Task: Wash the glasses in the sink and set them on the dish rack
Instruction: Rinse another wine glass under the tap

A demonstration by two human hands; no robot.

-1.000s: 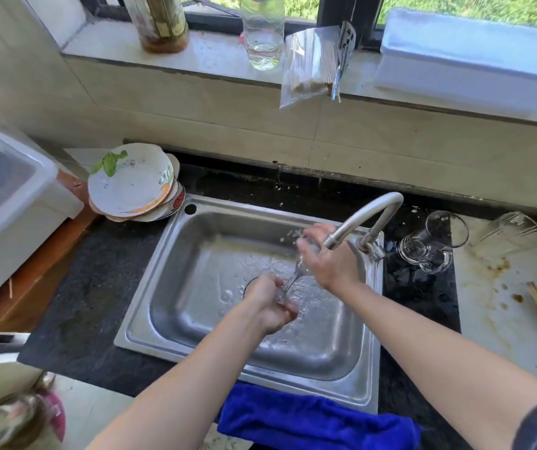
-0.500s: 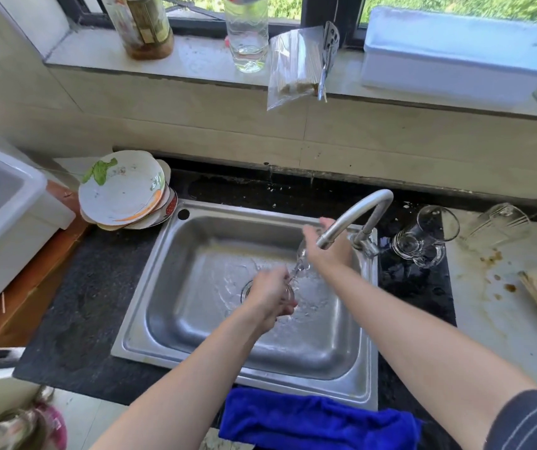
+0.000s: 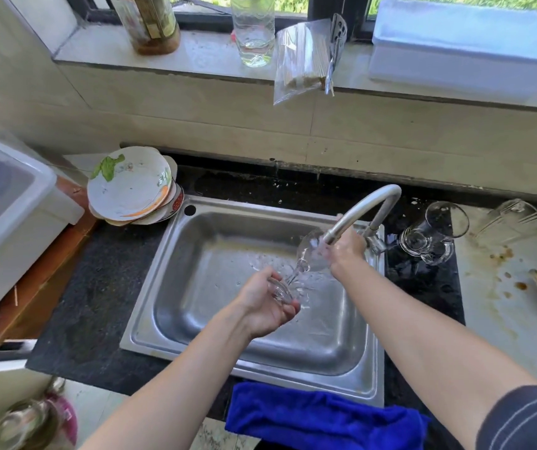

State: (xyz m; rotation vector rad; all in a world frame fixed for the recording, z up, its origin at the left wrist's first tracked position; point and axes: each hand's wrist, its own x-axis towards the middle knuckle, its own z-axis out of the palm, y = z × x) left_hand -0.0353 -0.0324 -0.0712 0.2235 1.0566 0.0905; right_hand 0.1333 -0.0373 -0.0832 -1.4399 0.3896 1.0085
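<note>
Wine glass (image 3: 307,254) is tilted under the faucet (image 3: 358,212) above the sink (image 3: 215,254); left hand (image 3: 267,303) grips its foot, right hand (image 3: 345,251) cups its bowl. Two glasses (image 3: 432,235) wait beside; no rack is visible.

The faucet (image 3: 363,211) is arching over the sink's (image 3: 215,323) right rim, crowding the room above the right half; the left half of the basin is lying open. Two glasses (image 3: 432,233) are blocking the counter (image 3: 91,287) just right of the faucet. Stacked plates (image 3: 130,186) are occupying the sink's far-left corner, and a blue cloth (image 3: 319,420) is covering its near edge.
</note>
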